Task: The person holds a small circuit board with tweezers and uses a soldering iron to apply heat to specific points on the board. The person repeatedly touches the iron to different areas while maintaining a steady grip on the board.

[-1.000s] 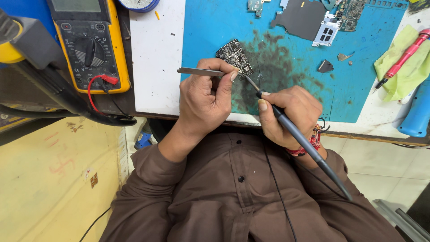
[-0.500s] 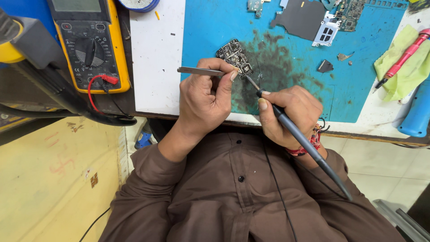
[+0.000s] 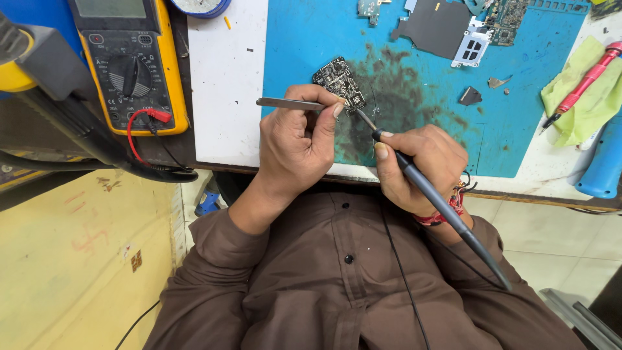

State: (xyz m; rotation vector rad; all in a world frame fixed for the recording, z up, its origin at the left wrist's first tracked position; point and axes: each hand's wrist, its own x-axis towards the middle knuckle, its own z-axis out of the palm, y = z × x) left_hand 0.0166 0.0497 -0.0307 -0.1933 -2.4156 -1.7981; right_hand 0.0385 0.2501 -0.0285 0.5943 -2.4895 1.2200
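Circuit board point(image 3: 339, 82): a small dark board, crowded with tiny parts, lying flat on the blue mat point(image 3: 311, 39) near the front edge of the worktop point(image 3: 227, 78).
Left hand point(image 3: 295, 139): its grip is pressed together on thin metal tweezers point(image 3: 288, 104), whose tips rest on the board's near edge.
Right hand point(image 3: 421, 162): fingers pinched around a dark soldering iron point(image 3: 427, 191), held like a pen, its tip touching the board's near corner.
Handling: the board looks light, stiff and fragile; I judge it is best held by its bare edges, away from the tiny parts.
Around: a yellow multimeter point(image 3: 129, 65) with a red lead sits at the left edge; a dark metal shield point(image 3: 433, 27) and more boards lie near the back edge.
Right edge: a red screwdriver point(image 3: 586, 81) rests on a green cloth point(image 3: 576, 110).
In the way: the dark scorched stain surrounds the board; a small loose chip point(image 3: 470, 96) lies well apart.
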